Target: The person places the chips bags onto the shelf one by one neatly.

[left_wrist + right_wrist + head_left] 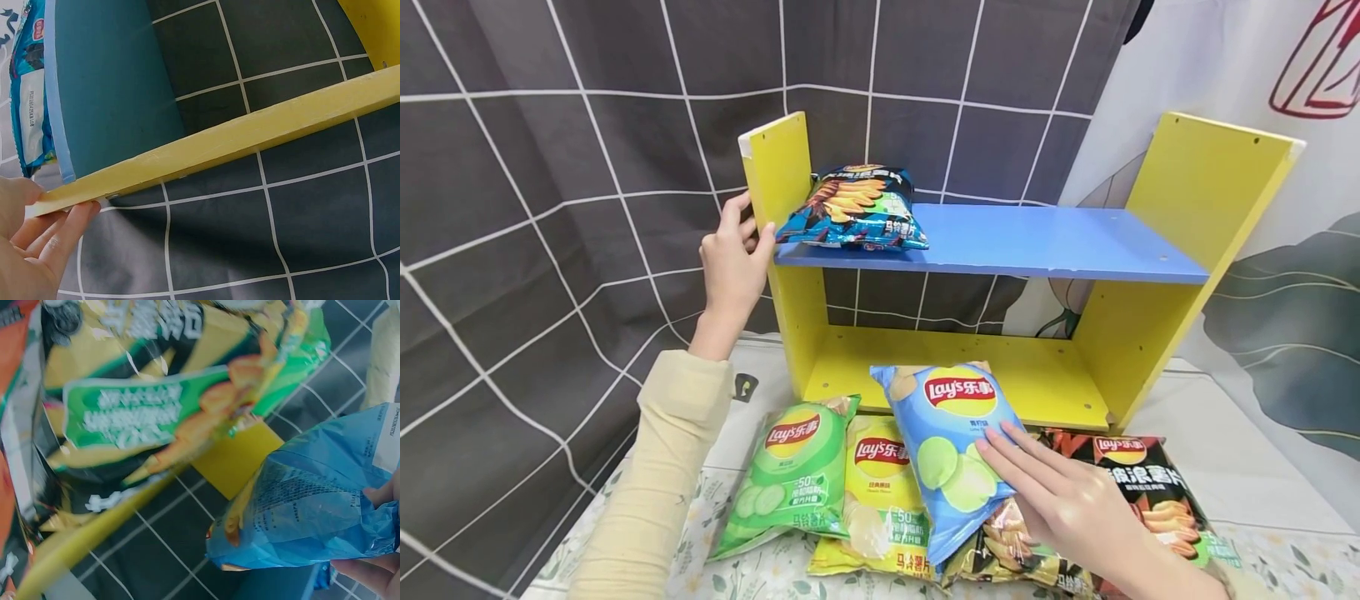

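Note:
My left hand (734, 260) grips the front edge of the yellow side panel (778, 167) of a shelf, thumb on the inner side and fingers outside; the left wrist view shows the same hold on the panel (206, 140). A dark blue chip bag (861, 208) lies on the blue shelf board (1030, 237) beside that panel. My right hand (1075, 500) holds a light blue Lay's bag (962, 450) by its right side, fingers over its front. In the right wrist view, the thumb and fingers pinch the bag's (300, 500) edge.
Green (797, 471), yellow (880, 500), gold-black (1011, 546) and red-black (1150, 483) chip bags lie in front of the shelf on a floral cloth (700, 575). The yellow lower board (940, 367) is behind them. A dark checked curtain (587, 167) hangs at the left and back.

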